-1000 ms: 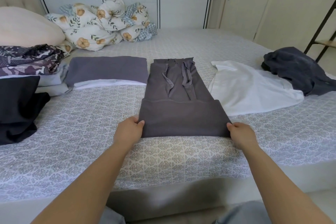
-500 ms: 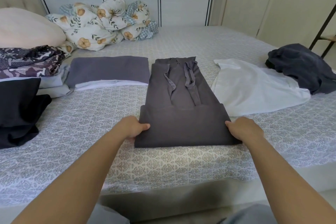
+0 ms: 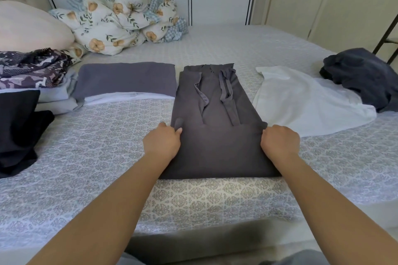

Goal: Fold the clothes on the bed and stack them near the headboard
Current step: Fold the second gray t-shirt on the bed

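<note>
A dark grey garment lies lengthwise on the bed, its near end folded over and its straps showing on top. My left hand grips the folded flap's left edge, fingers curled under the cloth. On the flap's right edge my right hand grips the same way. A folded grey and white pile sits just left of the garment. Further left, near the headboard, lies a stack with patterned cloth on top.
A white garment and a dark navy heap lie unfolded on the right. Black cloth hangs over the left edge. A cream pillow and a floral duvet sit at the back, before white cupboards.
Both hands have carried the garment's near end further up the bed, so the folded flap is deeper. The fold's near edge now lies closer to me.
</note>
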